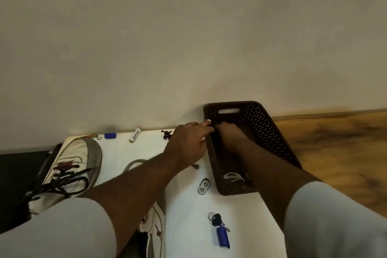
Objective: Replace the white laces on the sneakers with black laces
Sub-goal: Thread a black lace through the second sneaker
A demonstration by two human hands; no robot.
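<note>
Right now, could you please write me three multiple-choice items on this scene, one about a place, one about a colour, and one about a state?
1. Where is the right hand?
A. Inside the brown basket
B. On the key fob
C. On the sneaker

2. What colour is the fob on the keys?
A. Red
B. Blue
C. Green

3. What state is the sneaker on the left in?
A. Threaded with black laces
B. Bare of any laces
C. Threaded with yellow laces

Answers:
1 A, since the right forearm runs over the rim and the hand lies within the basket walls, while the left hand rests at the near rim.
2 B, since the fob beside the black key head is plainly blue.
3 A, since dark laces cross the sneaker's white upper and trail off loose.
</note>
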